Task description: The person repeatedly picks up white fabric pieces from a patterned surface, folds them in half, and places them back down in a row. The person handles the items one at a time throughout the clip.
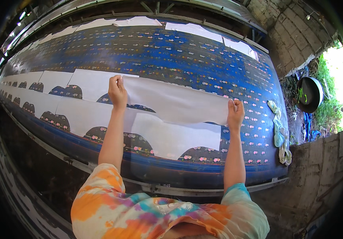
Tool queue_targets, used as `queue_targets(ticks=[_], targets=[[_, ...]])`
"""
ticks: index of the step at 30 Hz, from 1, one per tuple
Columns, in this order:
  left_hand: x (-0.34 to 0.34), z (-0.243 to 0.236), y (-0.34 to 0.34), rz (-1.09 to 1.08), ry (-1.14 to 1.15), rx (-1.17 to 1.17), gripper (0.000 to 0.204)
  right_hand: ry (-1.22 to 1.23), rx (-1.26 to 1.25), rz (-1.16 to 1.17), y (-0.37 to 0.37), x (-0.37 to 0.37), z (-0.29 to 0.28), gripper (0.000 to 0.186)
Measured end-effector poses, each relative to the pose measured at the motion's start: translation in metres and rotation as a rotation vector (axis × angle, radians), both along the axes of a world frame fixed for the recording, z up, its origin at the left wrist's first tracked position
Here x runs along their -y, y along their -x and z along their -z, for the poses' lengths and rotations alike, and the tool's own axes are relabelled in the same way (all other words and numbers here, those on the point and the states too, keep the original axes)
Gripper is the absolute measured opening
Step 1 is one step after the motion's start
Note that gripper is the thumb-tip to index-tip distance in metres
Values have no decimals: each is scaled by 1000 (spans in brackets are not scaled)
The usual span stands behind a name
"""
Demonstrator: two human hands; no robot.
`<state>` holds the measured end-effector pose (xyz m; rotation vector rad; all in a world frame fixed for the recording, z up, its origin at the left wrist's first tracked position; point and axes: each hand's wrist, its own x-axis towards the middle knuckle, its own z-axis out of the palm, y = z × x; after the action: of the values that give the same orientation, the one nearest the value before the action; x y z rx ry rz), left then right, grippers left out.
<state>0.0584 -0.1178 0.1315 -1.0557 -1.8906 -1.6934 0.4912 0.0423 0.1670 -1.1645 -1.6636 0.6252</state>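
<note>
A white cut fabric piece [175, 97] is stretched between my two hands, raised over a long blue table [151, 47] marked with small printed motifs. My left hand [117, 91] pinches its left upper corner, fingers closed. At the other end, my right hand [235, 113] grips the right edge between thumb and fingers. Just below the held piece lies another white fabric piece [171, 137], flat on the table near its front edge. More white pieces [83, 113] with curved cut-outs lie in rows to the left.
White pieces [195, 31] line the table's far edge. A crumpled pale cloth [278, 131] hangs at the table's right end. Beyond it are a round dark basin [310, 95] and a brick wall [295, 34]. A metal rail [155, 187] runs along the near side.
</note>
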Motion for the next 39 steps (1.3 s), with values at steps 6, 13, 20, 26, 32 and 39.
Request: queue_targets(ticks=[6,13,20,26,32,39], targets=[[-10,21,7,-17,160,-68,19,-38,26,18,-13,-16,24,27],[-61,70,25,-11,588,37,28,-6,111,77,11,-61,75,31],[-89,91,35,17,750,-40,24,74,261,97,16,-92,103,34],[-94,96,42,-29,823,-87,23,139,287,106,25,-100,102,37],[-92,74,14,-62,847,-83,25,201,348,90,16,-112,111,37],[-80,107,-21,239,943,-244,53,341,325,15,15,-120,103,36]])
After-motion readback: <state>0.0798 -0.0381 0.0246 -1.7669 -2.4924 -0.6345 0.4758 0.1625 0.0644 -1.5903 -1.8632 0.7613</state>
